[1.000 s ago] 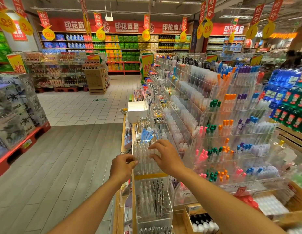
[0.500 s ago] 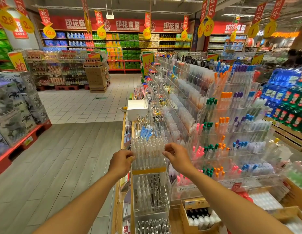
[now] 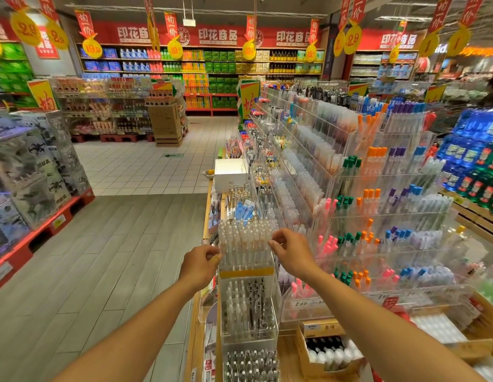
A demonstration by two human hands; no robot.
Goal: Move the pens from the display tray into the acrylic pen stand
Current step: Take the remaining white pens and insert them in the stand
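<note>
Head view: nearest, lower acrylic pen stand (image 3: 248, 307) compartments hold upright pens. Above them, left hand (image 3: 200, 264) pinches the left edge of the clear-pen block (image 3: 244, 244), right hand (image 3: 291, 252) pinches its right edge; both sit at the stand's top tier above a yellow strip (image 3: 246, 272). Risk, as judged: uneven squeeze lets middle pens slip and scatter onto the worktop (image 3: 288, 359). Beyond, tiered marker racks (image 3: 377, 202) stand close; a swung elbow could knock them.
</note>
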